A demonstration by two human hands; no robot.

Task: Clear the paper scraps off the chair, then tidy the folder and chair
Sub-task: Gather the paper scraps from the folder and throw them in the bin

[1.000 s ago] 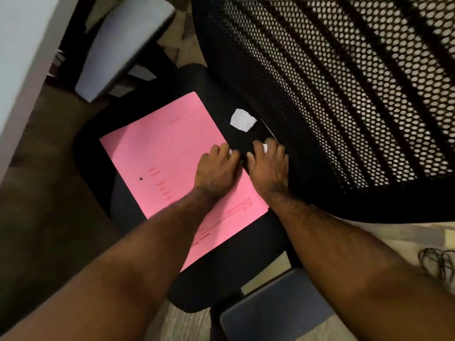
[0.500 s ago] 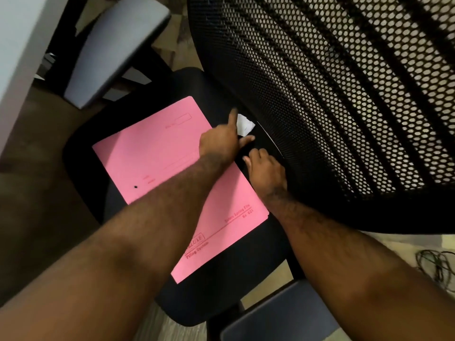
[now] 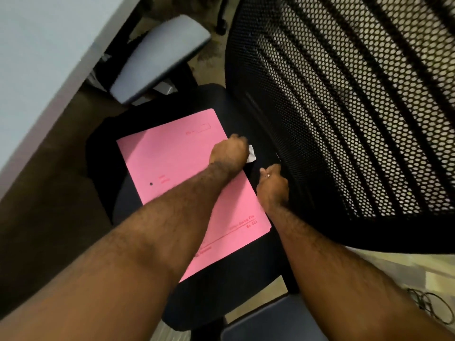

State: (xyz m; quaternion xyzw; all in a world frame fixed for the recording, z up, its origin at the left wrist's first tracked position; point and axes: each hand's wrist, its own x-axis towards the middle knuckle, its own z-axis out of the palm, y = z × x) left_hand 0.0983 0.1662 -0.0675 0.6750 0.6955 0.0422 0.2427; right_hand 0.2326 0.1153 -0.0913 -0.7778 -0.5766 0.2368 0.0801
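Note:
A pink folder (image 3: 177, 168) lies flat on the black seat (image 3: 246, 286) of an office chair. My left hand (image 3: 229, 152) is curled at the folder's far right edge, closed on a white paper scrap (image 3: 251, 153) that sticks out past its knuckles. My right hand (image 3: 272, 185) hovers just right of the folder near the mesh backrest (image 3: 357, 119), its fingertips pinched on a tiny white scrap (image 3: 268, 175).
Grey armrests stand at the far left (image 3: 157, 57) and at the near edge (image 3: 270, 321). A pale desk (image 3: 37, 70) runs along the left. Dark cables (image 3: 428, 306) lie on the floor at the right.
My left hand has closed over the larger white scrap it was reaching for. My right hand has lifted off the seat with a tiny scrap pinched in it.

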